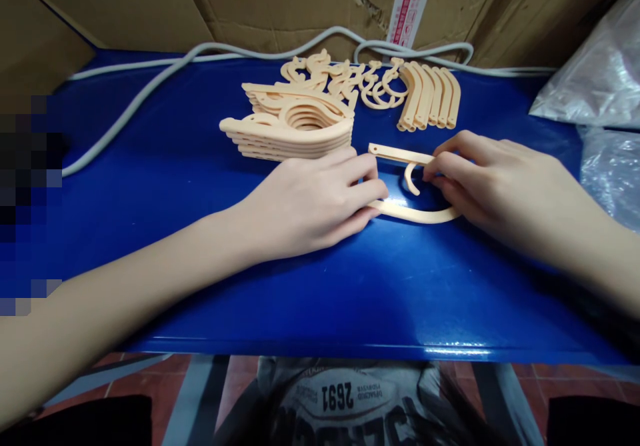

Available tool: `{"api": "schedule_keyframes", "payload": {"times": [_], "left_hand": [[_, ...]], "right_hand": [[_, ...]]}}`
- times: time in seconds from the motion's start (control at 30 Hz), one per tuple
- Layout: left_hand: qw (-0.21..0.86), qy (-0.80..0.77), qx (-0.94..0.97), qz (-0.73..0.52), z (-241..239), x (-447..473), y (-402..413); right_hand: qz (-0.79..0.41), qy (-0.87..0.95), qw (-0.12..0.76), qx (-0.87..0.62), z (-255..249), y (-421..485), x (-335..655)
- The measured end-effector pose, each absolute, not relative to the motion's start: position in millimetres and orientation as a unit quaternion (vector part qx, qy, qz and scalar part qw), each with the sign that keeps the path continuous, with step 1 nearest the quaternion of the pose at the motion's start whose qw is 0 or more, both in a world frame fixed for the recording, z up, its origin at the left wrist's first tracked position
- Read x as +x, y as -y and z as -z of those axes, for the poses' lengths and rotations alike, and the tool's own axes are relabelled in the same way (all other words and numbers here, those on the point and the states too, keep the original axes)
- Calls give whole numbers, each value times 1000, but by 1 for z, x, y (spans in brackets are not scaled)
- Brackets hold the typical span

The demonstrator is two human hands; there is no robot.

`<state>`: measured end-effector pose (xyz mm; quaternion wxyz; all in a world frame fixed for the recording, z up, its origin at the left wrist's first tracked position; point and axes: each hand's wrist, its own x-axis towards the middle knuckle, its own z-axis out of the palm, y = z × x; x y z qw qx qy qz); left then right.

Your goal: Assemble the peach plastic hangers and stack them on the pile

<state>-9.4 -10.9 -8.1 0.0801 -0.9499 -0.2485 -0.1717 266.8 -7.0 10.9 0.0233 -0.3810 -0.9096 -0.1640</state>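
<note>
A cream plastic folding hanger (416, 215) lies partly opened on the blue table, with a curved lower arm, a straight upper arm and a small hook (411, 179) between them. My left hand (325, 196) is closed, its fingertips pinching the left end of the curved arm. My right hand (493, 173) is closed around the hanger's right side, where the arms and hook meet; its fingers hide that joint. Just beyond my left hand, several folded hangers (290, 136) of the same cream plastic are stacked.
Behind the stack lie loose cream hooks (345, 79) and a row of curved hanger arms (433, 96). A grey-white cable (200, 49) runs along the back before cardboard (300, 6). Clear plastic bags (595, 79) sit at the right. The table's front edge (350, 349) is near my body.
</note>
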Motion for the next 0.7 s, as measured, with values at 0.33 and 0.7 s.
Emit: {"api": "schedule_keyframes", "payload": {"times": [0.33, 0.7], "left_hand": [[38, 289, -939, 182, 10, -11, 7], [39, 308, -928, 206, 8, -12, 5]], "right_hand": [[176, 910, 0, -376, -11, 9, 266], [121, 910, -10, -396, -16, 10, 260]]}}
